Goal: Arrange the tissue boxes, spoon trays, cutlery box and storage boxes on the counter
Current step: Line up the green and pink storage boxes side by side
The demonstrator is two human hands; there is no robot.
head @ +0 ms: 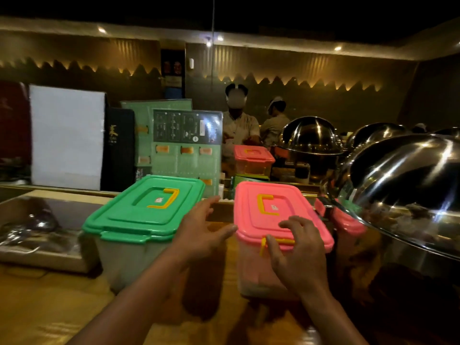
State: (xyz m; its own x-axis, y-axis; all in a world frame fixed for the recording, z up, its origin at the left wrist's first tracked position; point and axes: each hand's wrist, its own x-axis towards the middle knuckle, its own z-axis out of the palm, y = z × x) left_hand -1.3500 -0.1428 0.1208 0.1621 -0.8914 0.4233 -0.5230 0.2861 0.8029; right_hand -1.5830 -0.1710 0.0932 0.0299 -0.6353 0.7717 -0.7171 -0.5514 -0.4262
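Observation:
Two storage boxes stand side by side on the wooden counter (62, 307). The left one has a green lid (146, 207) with a yellow handle, the right one a pink lid (276, 210). My right hand (296, 250) rests on the pink lid's near edge, fingers curled over its front clip. My left hand (201, 232) hovers in the gap between the two boxes, fingers spread, its fingertips at the pink box's left edge. A further pink-lidded box (254, 158) sits behind on a higher ledge. Another pink-lidded box (348, 222) is partly hidden at the right.
A metal tray with cutlery (32, 232) lies at the left. Large steel dome lids (403, 192) crowd the right side. Menu cards (184, 145) and a white board (67, 135) stand behind the boxes. Two people stand beyond the counter.

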